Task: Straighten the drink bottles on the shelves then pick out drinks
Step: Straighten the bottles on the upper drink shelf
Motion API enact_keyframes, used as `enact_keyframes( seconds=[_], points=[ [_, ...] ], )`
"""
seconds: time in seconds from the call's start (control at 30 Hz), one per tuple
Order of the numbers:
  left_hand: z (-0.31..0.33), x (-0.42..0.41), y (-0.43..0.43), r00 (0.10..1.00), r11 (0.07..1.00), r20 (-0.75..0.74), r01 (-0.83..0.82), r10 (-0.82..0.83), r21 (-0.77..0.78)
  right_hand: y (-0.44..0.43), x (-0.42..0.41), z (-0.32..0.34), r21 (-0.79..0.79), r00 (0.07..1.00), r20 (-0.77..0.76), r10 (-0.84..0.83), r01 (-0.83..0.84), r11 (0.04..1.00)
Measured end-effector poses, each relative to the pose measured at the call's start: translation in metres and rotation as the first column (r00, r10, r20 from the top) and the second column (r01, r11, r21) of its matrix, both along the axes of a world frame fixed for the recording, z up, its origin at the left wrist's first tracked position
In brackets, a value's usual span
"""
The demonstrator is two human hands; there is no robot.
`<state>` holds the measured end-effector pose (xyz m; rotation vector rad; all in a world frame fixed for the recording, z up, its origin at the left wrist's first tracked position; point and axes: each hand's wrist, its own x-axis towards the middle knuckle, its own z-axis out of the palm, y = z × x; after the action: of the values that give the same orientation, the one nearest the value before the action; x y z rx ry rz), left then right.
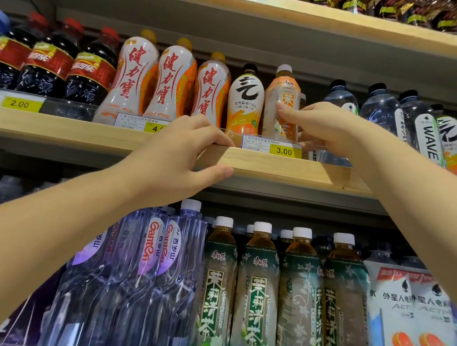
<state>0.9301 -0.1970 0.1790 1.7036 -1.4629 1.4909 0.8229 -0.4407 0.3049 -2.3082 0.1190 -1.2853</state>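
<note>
On the middle shelf (278, 168), 3 cola bottles (47, 61) stand at the left, and the jasmine tea bottle (282, 94) stands left of the water bottles (380, 110). Below, 4 tea bottles (257, 288) stand right of the Ganten bottles (154, 249).

Arms raised, left hand (184, 151) gripping shelf edge (278, 168), right hand (320, 123) gripping bottle (282, 94)
</note>
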Motion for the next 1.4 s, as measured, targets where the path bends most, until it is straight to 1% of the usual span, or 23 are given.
enact_keyframes(
  seconds=[0.13, 0.3, 0.43, 0.5, 0.57, 0.63, 0.7, 0.8, 0.87, 1.0, 1.07, 1.13, 1.27, 1.4],
  points=[
    [0.000, -0.001, 0.000, 1.000, 1.000, 0.005, -0.002, 0.002, -0.003, 0.001, 0.001, -0.002, 0.006, 1.000, 0.025, 0.001, -0.001, 1.000],
    [-0.001, -0.002, 0.000, 1.000, 1.000, 0.004, -0.005, 0.005, -0.006, 0.004, 0.000, -0.002, -0.012, 0.998, 0.049, -0.036, 0.037, 0.999],
    [-0.001, -0.001, 0.000, 1.000, 1.000, -0.003, -0.005, 0.005, 0.000, 0.011, -0.004, 0.001, -0.065, 0.983, 0.108, -0.149, 0.156, 0.986],
    [0.000, -0.001, 0.000, 1.000, 1.000, -0.003, -0.006, 0.006, 0.002, 0.015, -0.006, 0.002, -0.140, 0.955, 0.188, -0.228, 0.256, 0.957],
    [0.000, -0.001, 0.000, 1.000, 1.000, -0.002, -0.007, 0.007, 0.001, 0.020, -0.007, 0.005, -0.196, 0.906, 0.323, -0.274, 0.347, 0.917],
    [0.000, -0.001, 0.001, 1.000, 1.000, -0.002, -0.009, 0.009, 0.000, 0.028, -0.007, 0.008, -0.213, 0.865, 0.438, -0.247, 0.367, 0.906],
    [-0.001, -0.001, 0.000, 1.000, 1.000, -0.002, -0.006, 0.006, 0.000, 0.038, -0.005, 0.013, -0.268, 0.854, 0.479, -0.201, 0.360, 0.894],
    [-0.002, -0.001, 0.000, 1.000, 1.000, 0.000, -0.005, 0.005, -0.004, 0.053, 0.002, 0.020, -0.354, 0.876, 0.462, -0.138, 0.324, 0.877],
    [-0.002, -0.001, 0.000, 1.000, 1.000, 0.004, -0.005, 0.005, -0.005, 0.061, 0.009, 0.025, -0.396, 0.896, 0.424, -0.133, 0.316, 0.862],
    [-0.001, 0.000, 0.002, 1.000, 1.000, 0.003, 0.000, 0.000, 0.007, 0.072, 0.024, 0.027, -0.461, 0.909, 0.360, -0.208, 0.367, 0.808],
    [-0.001, -0.001, 0.002, 1.000, 1.000, 0.009, -0.002, 0.002, 0.005, 0.077, 0.028, 0.029, -0.477, 0.880, 0.369, -0.299, 0.455, 0.752],
    [-0.001, -0.002, 0.002, 1.000, 1.000, 0.012, -0.004, 0.004, 0.001, 0.084, 0.030, 0.031, -0.469, 0.857, 0.353, -0.376, 0.510, 0.721],
    [-0.001, -0.002, 0.002, 1.000, 1.000, 0.012, 0.003, -0.003, 0.000, 0.091, 0.034, 0.035, -0.459, 0.851, 0.302, -0.429, 0.525, 0.717],
    [-0.001, -0.001, 0.002, 1.000, 1.000, 0.016, 0.005, -0.005, 0.001, 0.092, 0.032, 0.035, -0.415, 0.869, 0.317, -0.381, 0.488, 0.768]
  ],
)
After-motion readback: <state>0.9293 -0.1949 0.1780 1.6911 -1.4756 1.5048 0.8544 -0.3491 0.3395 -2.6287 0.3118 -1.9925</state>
